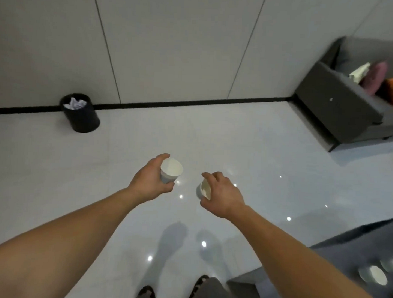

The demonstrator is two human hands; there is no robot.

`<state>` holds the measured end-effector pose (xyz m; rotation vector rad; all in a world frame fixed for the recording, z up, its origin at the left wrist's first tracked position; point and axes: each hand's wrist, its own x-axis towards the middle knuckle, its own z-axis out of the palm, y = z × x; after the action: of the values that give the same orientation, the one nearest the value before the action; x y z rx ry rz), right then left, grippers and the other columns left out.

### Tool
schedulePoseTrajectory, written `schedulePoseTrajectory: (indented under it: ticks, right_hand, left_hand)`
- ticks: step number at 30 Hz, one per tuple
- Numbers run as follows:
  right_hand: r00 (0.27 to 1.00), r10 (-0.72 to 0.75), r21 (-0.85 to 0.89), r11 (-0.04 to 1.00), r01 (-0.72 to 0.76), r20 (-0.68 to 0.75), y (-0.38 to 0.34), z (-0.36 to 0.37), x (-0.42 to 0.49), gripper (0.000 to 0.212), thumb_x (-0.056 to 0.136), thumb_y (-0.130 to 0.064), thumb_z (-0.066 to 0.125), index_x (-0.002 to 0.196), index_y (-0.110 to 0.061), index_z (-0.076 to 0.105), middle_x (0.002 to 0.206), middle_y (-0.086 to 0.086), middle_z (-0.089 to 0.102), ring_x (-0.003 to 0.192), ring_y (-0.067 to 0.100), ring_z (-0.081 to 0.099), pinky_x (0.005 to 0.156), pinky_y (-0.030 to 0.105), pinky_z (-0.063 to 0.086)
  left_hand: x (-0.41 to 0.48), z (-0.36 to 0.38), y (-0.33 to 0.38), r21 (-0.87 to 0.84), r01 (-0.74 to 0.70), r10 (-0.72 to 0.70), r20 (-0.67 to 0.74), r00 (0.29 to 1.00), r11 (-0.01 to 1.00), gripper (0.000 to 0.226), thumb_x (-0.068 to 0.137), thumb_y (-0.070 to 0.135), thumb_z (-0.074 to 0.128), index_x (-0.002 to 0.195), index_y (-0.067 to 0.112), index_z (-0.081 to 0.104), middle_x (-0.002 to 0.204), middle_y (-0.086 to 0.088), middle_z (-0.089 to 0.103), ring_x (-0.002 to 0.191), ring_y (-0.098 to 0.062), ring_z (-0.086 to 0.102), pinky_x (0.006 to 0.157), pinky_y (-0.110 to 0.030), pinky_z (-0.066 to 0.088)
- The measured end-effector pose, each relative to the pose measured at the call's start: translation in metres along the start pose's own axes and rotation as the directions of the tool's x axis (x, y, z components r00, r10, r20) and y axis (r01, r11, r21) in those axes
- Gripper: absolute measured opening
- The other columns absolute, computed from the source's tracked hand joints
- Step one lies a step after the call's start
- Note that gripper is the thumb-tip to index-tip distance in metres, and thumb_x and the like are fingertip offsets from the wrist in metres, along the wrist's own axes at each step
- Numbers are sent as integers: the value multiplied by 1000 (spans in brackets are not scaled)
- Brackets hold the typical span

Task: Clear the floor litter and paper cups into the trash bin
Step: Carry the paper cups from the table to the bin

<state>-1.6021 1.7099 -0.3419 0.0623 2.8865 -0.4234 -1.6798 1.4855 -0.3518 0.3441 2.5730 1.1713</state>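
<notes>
My left hand (148,183) curls round a cup (171,171), held upright. My right hand (224,195) grips a second cup (205,189), tilted with its mouth toward the left. Both are above the floor (258,151). The bin (80,119) stands against the wall (172,47) ahead-left, with crumpled paper (74,103) inside.

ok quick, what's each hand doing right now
Left hand: grips a paper cup by its side.
Right hand: holds a second paper cup, tilted.
</notes>
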Motion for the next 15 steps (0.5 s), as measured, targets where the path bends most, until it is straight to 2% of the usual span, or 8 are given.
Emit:
schedulePoseTrajectory:
  ticks: [4, 9, 13, 15]
  right_hand:
    - [987, -156, -40, 987, 158, 40, -70, -3, 60, 77, 80, -43, 64, 147, -31, 28, 141, 0, 39, 121, 25, 46, 91, 39, 50]
    - [950, -287, -66, 953, 297, 122, -127, 7, 145, 77, 81, -44, 61, 148, -31, 27, 142, -1, 38, 122, 24, 45, 92, 38, 49]
    - [923, -358, -64, 927, 370, 143, -162, 3, 229, 75, 81, -44, 59, 148, -32, 26, 141, -1, 38, 122, 23, 44, 91, 36, 49]
    - [912, -380, -60, 918, 392, 154, -177, -9, 272, 75, 80, -44, 58, 147, -32, 26, 140, -1, 38, 121, 23, 44, 90, 35, 49]
  left_hand:
    - [1, -64, -46, -21, 92, -95, -158, 983, 996, 88, 68, 29, 81, 142, 32, 32, 137, 3, 44, 120, -21, 48, 98, -35, 45]
    - [25, -125, -97, -39, 233, -234, -298, 925, 972, 89, 69, 23, 81, 142, 31, 30, 139, 1, 42, 121, -23, 46, 97, -33, 44]
    - [69, -181, -131, -56, 323, -320, -377, 869, 945, 99, 71, 18, 77, 145, 44, 18, 130, 1, 39, 107, -20, 47, 86, -28, 43]
    - [95, -207, -143, -71, 372, -368, -392, 843, 926, 94, 72, 19, 76, 145, 42, 22, 128, 1, 39, 103, -18, 46, 86, -28, 45]
